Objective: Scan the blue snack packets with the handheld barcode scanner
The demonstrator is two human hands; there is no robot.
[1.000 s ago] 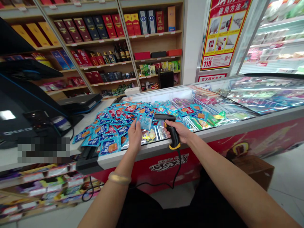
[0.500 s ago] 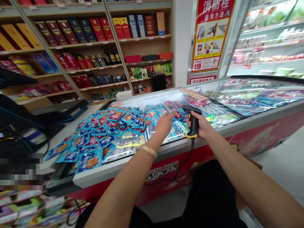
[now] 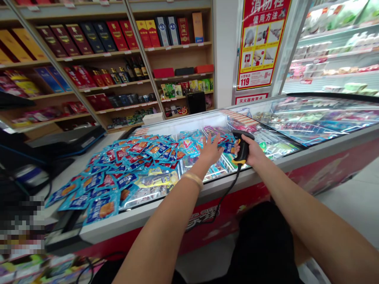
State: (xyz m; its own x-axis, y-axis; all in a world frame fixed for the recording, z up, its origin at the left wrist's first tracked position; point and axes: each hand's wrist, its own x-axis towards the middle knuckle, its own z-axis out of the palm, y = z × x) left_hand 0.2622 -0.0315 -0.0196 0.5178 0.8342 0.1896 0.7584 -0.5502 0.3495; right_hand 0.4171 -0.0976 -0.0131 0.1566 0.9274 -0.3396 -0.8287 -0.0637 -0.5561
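My right hand [image 3: 251, 149] is wrapped round the handle of a black and yellow barcode scanner [image 3: 243, 150], its head pointing left and its cable hanging from the grip. Left of it my left hand [image 3: 211, 150] hovers over the freezer's glass top, fingers spread, with nothing in it. A gold-coloured bangle [image 3: 193, 180] circles that wrist. Blue and red snack packets [image 3: 139, 154] lie in a loose heap on the glass to the left. One blue packet [image 3: 229, 147] shows just left of the scanner, partly behind my hands.
The chest freezer [image 3: 284, 165] stretches across in front of me, with wire baskets of goods under its glass. A dark device [image 3: 68, 140] stands on the counter at left. Behind are shelves [image 3: 174, 49] of boxes and bottles. The scanner cable [image 3: 226, 193] droops along the freezer's front.
My left hand has opened its fingers wider and shifted slightly right. The scanner, still in my right hand, has moved slightly in view. The whole view has shifted a little.
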